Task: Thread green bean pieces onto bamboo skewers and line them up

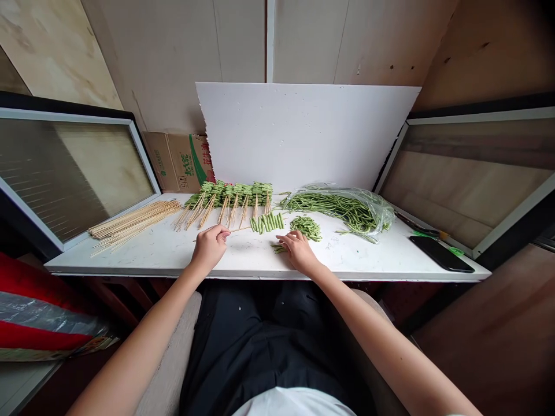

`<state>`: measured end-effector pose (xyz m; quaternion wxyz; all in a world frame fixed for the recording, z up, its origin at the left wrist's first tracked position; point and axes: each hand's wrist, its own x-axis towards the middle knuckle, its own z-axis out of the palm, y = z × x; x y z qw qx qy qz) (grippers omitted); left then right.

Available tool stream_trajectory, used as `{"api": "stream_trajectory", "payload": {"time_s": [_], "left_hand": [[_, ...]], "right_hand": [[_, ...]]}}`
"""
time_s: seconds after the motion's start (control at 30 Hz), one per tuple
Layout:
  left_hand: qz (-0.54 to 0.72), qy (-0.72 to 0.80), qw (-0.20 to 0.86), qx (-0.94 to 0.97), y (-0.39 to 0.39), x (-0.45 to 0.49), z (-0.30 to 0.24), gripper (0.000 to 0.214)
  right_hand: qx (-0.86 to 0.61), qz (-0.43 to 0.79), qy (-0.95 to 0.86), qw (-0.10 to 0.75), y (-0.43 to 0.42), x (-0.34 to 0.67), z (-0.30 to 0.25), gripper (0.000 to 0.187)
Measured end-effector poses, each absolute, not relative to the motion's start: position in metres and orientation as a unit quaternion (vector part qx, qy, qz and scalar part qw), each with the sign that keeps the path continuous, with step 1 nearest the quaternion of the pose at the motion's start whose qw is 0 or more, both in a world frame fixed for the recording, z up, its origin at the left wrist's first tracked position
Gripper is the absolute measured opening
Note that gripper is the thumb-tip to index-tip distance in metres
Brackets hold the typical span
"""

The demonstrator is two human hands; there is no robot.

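My left hand (pixel 210 248) is closed around the bare end of a bamboo skewer, which points right over the table. Short cut pieces of green long bean (pixel 266 223) sit threaded side by side along its far part. My right hand (pixel 297 249) is just right of the skewer's tip, low over the table, fingers stretched out to the left. A few loose bean pieces (pixel 278 248) lie under its fingertips; I see none gripped. Behind that hand is a small heap of cut bean pieces (pixel 306 227).
Filled bean skewers (pixel 247 193) are stacked at the back, sticks toward me. Bare bamboo skewers (pixel 134 222) lie left. Uncut long beans (pixel 342 205) rest in a clear plastic bag, right of centre. A black phone (pixel 441 253) lies far right. A cardboard box (pixel 176 162) and white board (pixel 303 138) stand behind.
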<state>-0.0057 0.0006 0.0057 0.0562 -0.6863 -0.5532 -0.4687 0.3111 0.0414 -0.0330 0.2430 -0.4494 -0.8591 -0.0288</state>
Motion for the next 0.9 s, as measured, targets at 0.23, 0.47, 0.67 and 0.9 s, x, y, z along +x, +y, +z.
{"api": "stream_trajectory", "payload": {"time_s": [0.23,0.47,0.67,0.9], "left_hand": [[-0.469,-0.541,0.061,-0.695,0.002,-0.005,0.003,0.023],[-0.472,-0.541,0.056,-0.694,0.003,-0.005,0.001,0.022],[-0.475,-0.541,0.065,-0.691,0.003,-0.008,0.004,0.022],[-0.465,-0.538,0.065,-0.7,0.001,-0.005,0.005,0.022]], "right_hand": [[-0.454,-0.056,-0.861,0.222,0.044,0.305,-0.032,0.037],[-0.477,-0.07,-0.84,0.251,0.045,0.303,-0.029,0.029],[-0.472,0.256,-0.695,0.479,0.063,0.321,-0.021,0.017],[-0.311,0.593,-0.502,0.547,0.058,0.327,-0.005,0.048]]}}
